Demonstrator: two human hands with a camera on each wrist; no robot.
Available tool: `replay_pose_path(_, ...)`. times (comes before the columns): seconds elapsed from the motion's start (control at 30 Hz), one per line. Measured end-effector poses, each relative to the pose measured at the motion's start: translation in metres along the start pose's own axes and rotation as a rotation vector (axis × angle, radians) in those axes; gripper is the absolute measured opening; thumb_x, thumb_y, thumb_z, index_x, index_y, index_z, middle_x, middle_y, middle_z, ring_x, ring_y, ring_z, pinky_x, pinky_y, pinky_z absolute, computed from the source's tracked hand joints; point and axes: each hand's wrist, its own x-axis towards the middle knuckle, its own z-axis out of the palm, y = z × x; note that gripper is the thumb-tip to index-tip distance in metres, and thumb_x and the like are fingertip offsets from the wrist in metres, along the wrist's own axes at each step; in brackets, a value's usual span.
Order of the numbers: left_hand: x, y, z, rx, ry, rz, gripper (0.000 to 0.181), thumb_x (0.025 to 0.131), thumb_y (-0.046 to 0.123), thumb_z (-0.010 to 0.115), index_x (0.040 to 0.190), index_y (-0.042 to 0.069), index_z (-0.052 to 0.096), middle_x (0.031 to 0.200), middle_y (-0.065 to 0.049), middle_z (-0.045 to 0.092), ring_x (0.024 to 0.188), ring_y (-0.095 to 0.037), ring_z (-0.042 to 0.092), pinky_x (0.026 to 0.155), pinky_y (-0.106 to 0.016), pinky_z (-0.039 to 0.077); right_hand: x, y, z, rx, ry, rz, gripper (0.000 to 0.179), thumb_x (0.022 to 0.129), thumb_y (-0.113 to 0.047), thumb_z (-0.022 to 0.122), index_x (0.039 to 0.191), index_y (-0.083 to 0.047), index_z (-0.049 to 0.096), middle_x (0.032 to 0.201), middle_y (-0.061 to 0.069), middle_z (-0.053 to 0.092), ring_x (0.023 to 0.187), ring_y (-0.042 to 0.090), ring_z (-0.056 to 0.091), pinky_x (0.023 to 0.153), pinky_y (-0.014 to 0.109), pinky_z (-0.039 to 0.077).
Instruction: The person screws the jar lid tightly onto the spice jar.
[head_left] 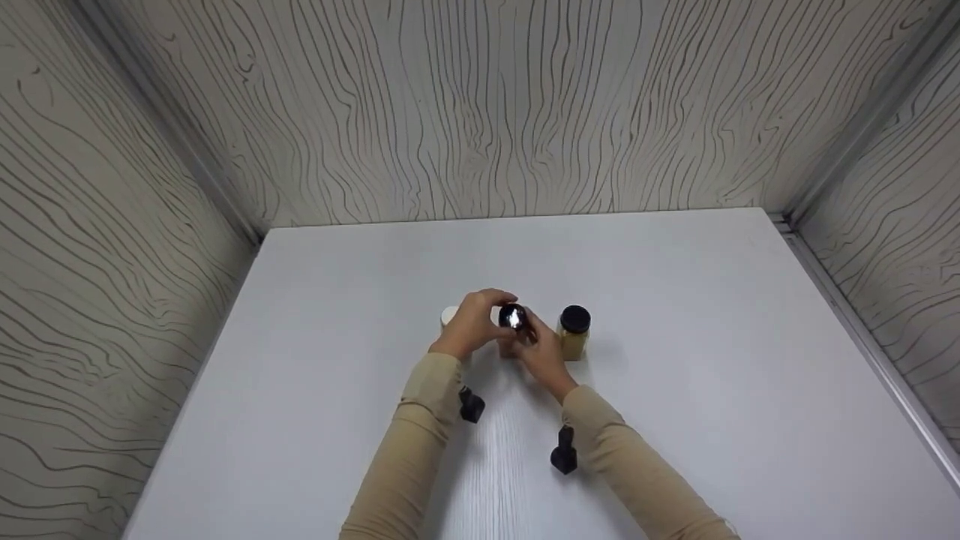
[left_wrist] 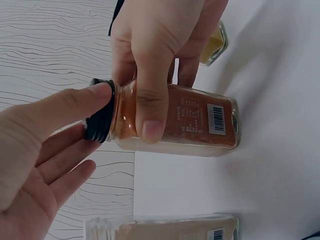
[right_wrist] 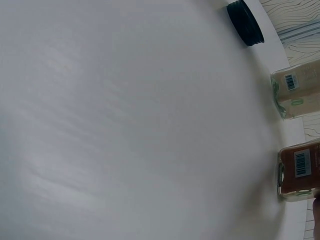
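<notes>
Between my two hands stands a square glass spice jar (left_wrist: 192,120) of reddish-brown powder with a barcode label. My left hand (head_left: 471,324) pinches its black screw cap (left_wrist: 101,111) between thumb and fingers; in the left wrist view the other fingers spread below. My right hand (head_left: 545,358) grips the jar near its neck, thumb across the front. Only a sliver of that hand's finger (right_wrist: 317,217) enters the right wrist view. Beside my left hand is a similar jar (left_wrist: 175,229) of beige powder with no cap on, partly hidden in the head view.
Just right of my right hand stands a jar (head_left: 574,345) of yellowish powder with a black cap. A loose black cap (right_wrist: 245,22) lies on the white table (head_left: 337,300) near the beige jar. Wood-grain patterned panels (head_left: 480,112) bound the table at the back and sides.
</notes>
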Motion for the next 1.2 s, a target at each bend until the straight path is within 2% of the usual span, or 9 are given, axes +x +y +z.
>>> replay_pose_path(0.17, 0.0005, 0.0007, 0.0006, 0.028, 0.008, 0.015, 0.038, 0.08, 0.001, 0.075, 0.116, -0.002, 0.066, 0.12, -0.017, 0.068, 0.116, -0.029, 0.063, 0.104, -0.038, 0.051, -0.0011, -0.002, -0.0002, 0.006, -0.005, 0.012, 0.061, 0.086, 0.002, 0.064, 0.14, 0.014, 0.039, 0.142, 0.033, 0.045, 0.13, 0.045, 0.048, 0.11, 0.051, 0.043)
replay_pose_path(0.37, 0.0025, 0.0009, 0.0009, 0.061, -0.002, 0.013, 0.036, 0.081, 0.003, 0.074, 0.116, -0.002, 0.067, 0.12, -0.017, 0.068, 0.117, -0.029, 0.064, 0.103, -0.038, 0.052, -0.0006, -0.0027, -0.0003, -0.002, -0.009, 0.018, 0.06, 0.085, 0.004, 0.063, 0.14, 0.013, 0.04, 0.142, 0.033, 0.046, 0.132, 0.044, 0.046, 0.11, 0.053, 0.043)
replay_pose_path(0.53, 0.0028, 0.0009, 0.0013, 0.05, -0.006, 0.008, 0.037, 0.081, 0.002, 0.074, 0.116, -0.003, 0.067, 0.121, -0.018, 0.068, 0.117, -0.03, 0.064, 0.104, -0.038, 0.052, -0.0023, -0.0075, -0.0013, -0.011, -0.004, 0.007, 0.059, 0.084, 0.006, 0.064, 0.138, 0.015, 0.04, 0.14, 0.034, 0.046, 0.131, 0.045, 0.047, 0.109, 0.054, 0.044)
replay_pose_path(0.73, 0.0033, 0.0017, 0.0009, 0.063, -0.007, 0.033, 0.035, 0.081, 0.002, 0.074, 0.115, -0.002, 0.068, 0.12, -0.017, 0.068, 0.116, -0.03, 0.064, 0.102, -0.038, 0.053, -0.0011, -0.0002, -0.0004, -0.023, -0.006, 0.0, 0.059, 0.084, 0.007, 0.062, 0.138, 0.016, 0.04, 0.14, 0.034, 0.047, 0.131, 0.045, 0.048, 0.108, 0.053, 0.045)
replay_pose_path(0.97, 0.0028, 0.0006, 0.0015, 0.062, -0.012, 0.034, 0.034, 0.082, 0.002, 0.073, 0.116, -0.001, 0.068, 0.121, -0.017, 0.068, 0.117, -0.029, 0.063, 0.103, -0.038, 0.052, -0.001, 0.0014, 0.0014, -0.004, 0.01, -0.003, 0.058, 0.082, 0.01, 0.06, 0.136, 0.017, 0.041, 0.138, 0.035, 0.048, 0.129, 0.045, 0.049, 0.107, 0.054, 0.046)
replay_pose_path(1.2, 0.0017, -0.0018, 0.0018, 0.045, 0.003, 0.076, 0.032, 0.082, 0.001, 0.073, 0.114, -0.002, 0.068, 0.119, -0.018, 0.069, 0.116, -0.03, 0.064, 0.103, -0.039, 0.053, -0.0009, 0.0018, 0.0003, -0.015, 0.017, -0.023, 0.057, 0.081, 0.009, 0.06, 0.135, 0.015, 0.044, 0.136, 0.034, 0.051, 0.127, 0.044, 0.051, 0.106, 0.054, 0.047)
